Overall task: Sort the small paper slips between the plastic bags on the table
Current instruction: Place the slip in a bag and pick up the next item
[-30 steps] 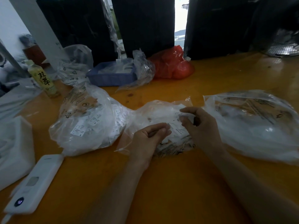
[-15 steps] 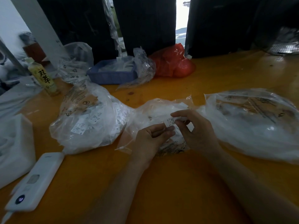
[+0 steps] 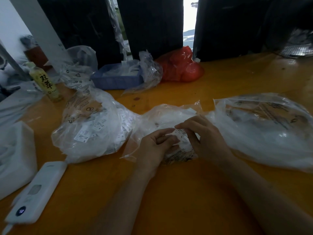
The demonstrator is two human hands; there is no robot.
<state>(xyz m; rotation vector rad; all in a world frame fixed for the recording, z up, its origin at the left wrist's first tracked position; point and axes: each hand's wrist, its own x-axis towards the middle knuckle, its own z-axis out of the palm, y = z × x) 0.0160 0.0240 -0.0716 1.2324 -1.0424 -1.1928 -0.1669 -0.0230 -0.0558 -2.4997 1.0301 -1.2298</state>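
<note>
1 paper slip (image 3: 180,133) pinched between fingers of left hand (image 3: 156,145) and right hand (image 3: 205,139), over the middle bag (image 3: 169,116) on the tabletop (image 3: 169,192); left bag (image 3: 91,126) and right bag (image 3: 264,129) equally near

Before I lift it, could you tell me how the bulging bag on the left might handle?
The left bag is thin, crinkled film, so it would probably sag. Its loose paper slips likely shift and add little weight. Its glossy surface may feel slippery.
</note>
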